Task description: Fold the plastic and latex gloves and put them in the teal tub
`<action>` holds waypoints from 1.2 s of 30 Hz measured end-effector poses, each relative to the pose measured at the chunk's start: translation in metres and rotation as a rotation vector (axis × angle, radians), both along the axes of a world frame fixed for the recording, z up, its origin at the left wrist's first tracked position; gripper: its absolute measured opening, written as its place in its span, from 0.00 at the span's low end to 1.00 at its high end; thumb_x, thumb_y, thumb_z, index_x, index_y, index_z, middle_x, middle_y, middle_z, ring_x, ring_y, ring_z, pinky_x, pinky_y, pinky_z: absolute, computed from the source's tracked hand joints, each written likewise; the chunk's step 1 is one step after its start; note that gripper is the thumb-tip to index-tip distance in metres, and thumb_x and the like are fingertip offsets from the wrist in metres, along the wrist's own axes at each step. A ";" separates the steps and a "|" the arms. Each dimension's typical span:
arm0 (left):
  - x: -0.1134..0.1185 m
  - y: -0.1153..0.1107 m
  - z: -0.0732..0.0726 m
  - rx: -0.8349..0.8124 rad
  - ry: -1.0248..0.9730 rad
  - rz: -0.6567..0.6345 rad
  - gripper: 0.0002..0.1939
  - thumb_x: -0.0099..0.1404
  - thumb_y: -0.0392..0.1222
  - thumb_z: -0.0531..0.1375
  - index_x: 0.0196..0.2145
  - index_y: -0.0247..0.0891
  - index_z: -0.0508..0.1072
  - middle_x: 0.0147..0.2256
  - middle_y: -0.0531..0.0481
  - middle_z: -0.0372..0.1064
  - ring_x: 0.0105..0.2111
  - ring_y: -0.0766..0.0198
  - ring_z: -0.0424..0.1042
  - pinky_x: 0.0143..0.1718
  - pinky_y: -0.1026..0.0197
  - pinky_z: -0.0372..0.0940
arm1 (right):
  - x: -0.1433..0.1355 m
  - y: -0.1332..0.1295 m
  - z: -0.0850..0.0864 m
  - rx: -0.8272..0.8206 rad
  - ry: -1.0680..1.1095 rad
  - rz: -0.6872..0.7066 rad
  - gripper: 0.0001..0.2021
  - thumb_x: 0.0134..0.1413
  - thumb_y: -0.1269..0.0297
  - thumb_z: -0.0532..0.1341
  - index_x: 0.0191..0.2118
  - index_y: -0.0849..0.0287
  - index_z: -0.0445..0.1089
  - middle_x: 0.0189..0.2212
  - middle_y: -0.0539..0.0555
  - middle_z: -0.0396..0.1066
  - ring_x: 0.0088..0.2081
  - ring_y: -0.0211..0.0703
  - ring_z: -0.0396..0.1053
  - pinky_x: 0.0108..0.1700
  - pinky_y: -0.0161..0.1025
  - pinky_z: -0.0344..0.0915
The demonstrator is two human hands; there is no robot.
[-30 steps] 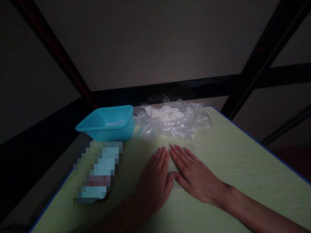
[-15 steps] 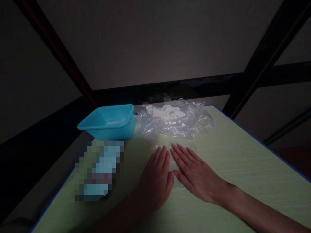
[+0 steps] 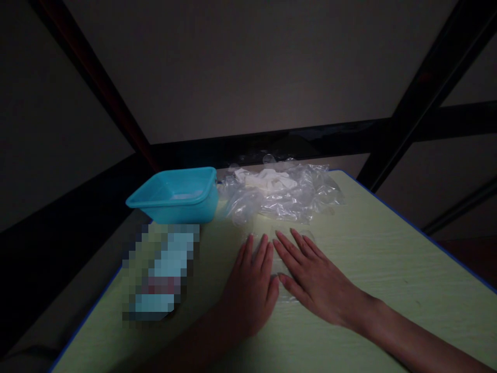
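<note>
A thin transparent plastic piece [image 3: 286, 293] lies flat on the pale green table, mostly covered by my two hands. My left hand [image 3: 252, 287] rests palm down on its left part, fingers stretched out and slightly apart. On its right part lies my right hand [image 3: 320, 282], also palm down with the fingers spread. The two thumbs nearly meet over the plastic. Neither hand grips anything. Just beyond the fingertips is a pile of crumpled clear plastic [image 3: 287, 204] with a white crumpled item [image 3: 267, 180] in or on it.
A turquoise basin [image 3: 176, 210] stands at the back left of the table [image 3: 388, 248]. Nearer on the left lies a pixelated light-blue object [image 3: 166, 269]. Behind the table rises a wall with dark beams. Blue edging runs along the table's sides.
The fingers of both hands have spread a little farther apart. Both hands remain in nearly the same place on the plastic, and the view has shifted very slightly.
</note>
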State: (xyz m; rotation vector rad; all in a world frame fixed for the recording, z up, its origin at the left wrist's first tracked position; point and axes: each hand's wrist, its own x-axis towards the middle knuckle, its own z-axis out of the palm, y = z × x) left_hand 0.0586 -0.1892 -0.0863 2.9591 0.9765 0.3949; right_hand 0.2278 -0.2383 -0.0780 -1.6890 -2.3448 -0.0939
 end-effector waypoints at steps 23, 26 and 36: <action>-0.002 -0.007 0.001 -0.009 0.003 0.012 0.27 0.64 0.38 0.49 0.59 0.27 0.52 0.62 0.36 0.45 0.62 0.43 0.39 0.57 0.41 0.52 | -0.001 -0.004 0.002 -0.017 -0.010 0.006 0.28 0.60 0.54 0.47 0.62 0.63 0.51 0.62 0.60 0.48 0.63 0.58 0.40 0.59 0.56 0.50; -0.002 -0.010 0.000 -0.006 0.019 0.027 0.28 0.63 0.38 0.50 0.59 0.25 0.51 0.62 0.36 0.45 0.62 0.41 0.39 0.57 0.41 0.51 | -0.001 -0.005 0.003 -0.034 -0.019 0.015 0.28 0.60 0.54 0.47 0.62 0.63 0.50 0.62 0.61 0.47 0.63 0.59 0.39 0.59 0.56 0.50; -0.003 -0.011 0.002 -0.014 0.018 0.019 0.28 0.64 0.38 0.49 0.59 0.26 0.51 0.62 0.36 0.44 0.62 0.41 0.38 0.57 0.41 0.51 | -0.001 -0.006 0.006 -0.033 -0.028 0.023 0.28 0.59 0.56 0.49 0.62 0.64 0.50 0.62 0.62 0.47 0.62 0.61 0.40 0.58 0.58 0.51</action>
